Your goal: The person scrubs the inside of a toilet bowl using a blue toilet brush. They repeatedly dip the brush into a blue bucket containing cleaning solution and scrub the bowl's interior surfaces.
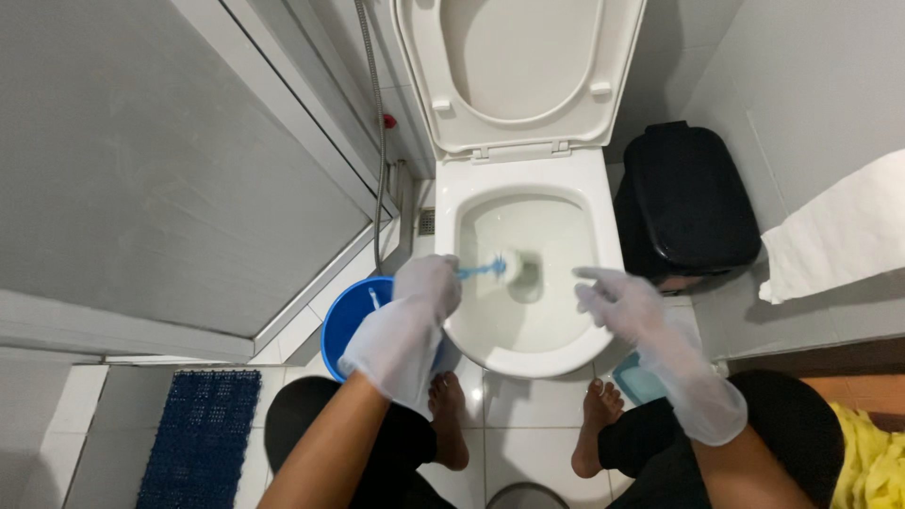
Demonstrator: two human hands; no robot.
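Left hand (422, 294) grips brush (497, 269) in bowl (603, 273); right hand (617, 302) beside (empty).

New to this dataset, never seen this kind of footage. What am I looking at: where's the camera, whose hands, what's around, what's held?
There is one picture, from a camera worn on a person's head, looking straight down. No machine: the two gloved hands are the wearer's own, and their bare feet show on the white floor tiles.

The left hand grips a blue-handled toilet brush, its white head down in the toilet bowl. The right hand is open above the bowl's rim and holds nothing. The toilet seat and lid are raised.

Around it: a blue bucket to the left, a black bin to the right, a dark blue mat, a shower hose, and white paper hanging at the right.
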